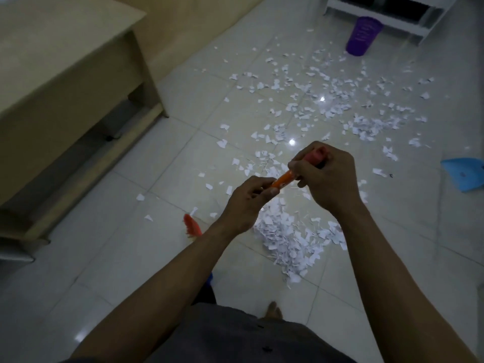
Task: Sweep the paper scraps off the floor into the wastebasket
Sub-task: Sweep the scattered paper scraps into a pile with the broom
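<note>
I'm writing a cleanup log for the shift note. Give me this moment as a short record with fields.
hands: left hand and right hand both grip the orange broom handle
scraps: pile heaped below the hands; loose scraps spread further out
broom head: red bristles low, left of the pile
wastebasket: purple, standing far off by the white shelf
dustpan: blue, lying on the floor at right
</note>
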